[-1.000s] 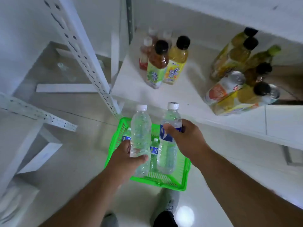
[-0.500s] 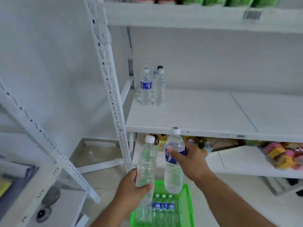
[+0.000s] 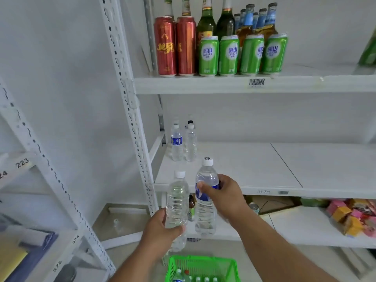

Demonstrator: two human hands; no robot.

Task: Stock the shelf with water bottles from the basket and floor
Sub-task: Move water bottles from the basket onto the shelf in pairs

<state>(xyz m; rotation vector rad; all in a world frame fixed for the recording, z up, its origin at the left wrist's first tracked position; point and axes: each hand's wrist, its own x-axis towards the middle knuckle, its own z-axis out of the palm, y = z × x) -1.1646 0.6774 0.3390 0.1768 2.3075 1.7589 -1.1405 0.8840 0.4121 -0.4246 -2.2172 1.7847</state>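
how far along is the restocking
Early. Done: a few bottles stand at the back left of the middle shelf. In hand: the left hand holds a plain bottle, the right hand a blue-labelled one, neither shelved yet. Left: more bottles in the basket.

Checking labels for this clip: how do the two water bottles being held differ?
The bottle in the left hand is a bare bottle with no label, gripped low on its body; the bottle in the right hand is a labelled bottle with a blue wrap, gripped around that label. The labelled bottle looks taller and is held higher. Both are clear, white-capped, upright and in front of the middle shelf.
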